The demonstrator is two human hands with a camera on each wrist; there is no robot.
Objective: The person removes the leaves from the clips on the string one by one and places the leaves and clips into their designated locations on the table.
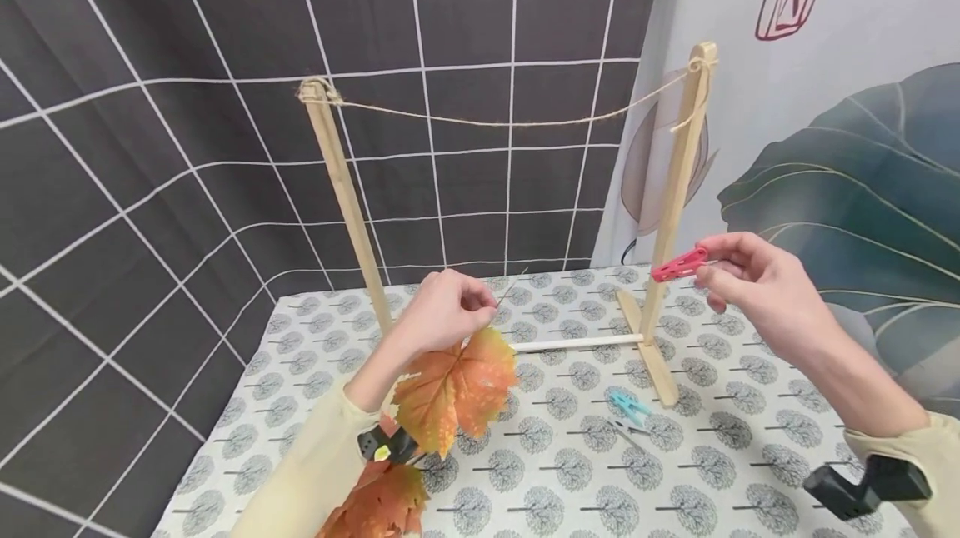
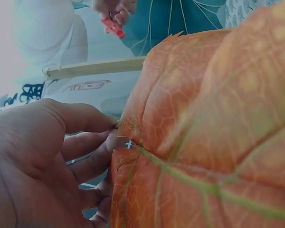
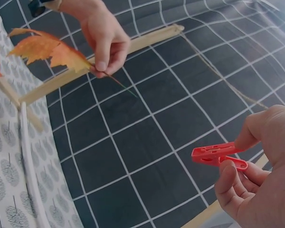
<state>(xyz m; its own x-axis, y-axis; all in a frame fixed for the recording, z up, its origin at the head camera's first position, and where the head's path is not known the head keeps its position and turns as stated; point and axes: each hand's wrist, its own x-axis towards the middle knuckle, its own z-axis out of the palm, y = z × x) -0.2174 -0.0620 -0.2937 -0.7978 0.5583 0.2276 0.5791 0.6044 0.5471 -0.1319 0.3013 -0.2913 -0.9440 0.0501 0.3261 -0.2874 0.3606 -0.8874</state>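
With thumb and fingertips my left hand pinches the stem of an orange-yellow artificial maple leaf. The leaf hangs below the hand, and its thin stem sticks out past the fingers in the right wrist view. My right hand holds a red clothespin between thumb and fingers, near the right wooden post. In the right wrist view the red clothespin points away from the hand. Above and between both hands, a twine line sags from post to post; neither hand touches it.
The wooden stand has a left post, a right post and a white bottom rod. Blue clothespins and a grey-white one lie on the tree-print tablecloth. More orange leaves lie at the front left.
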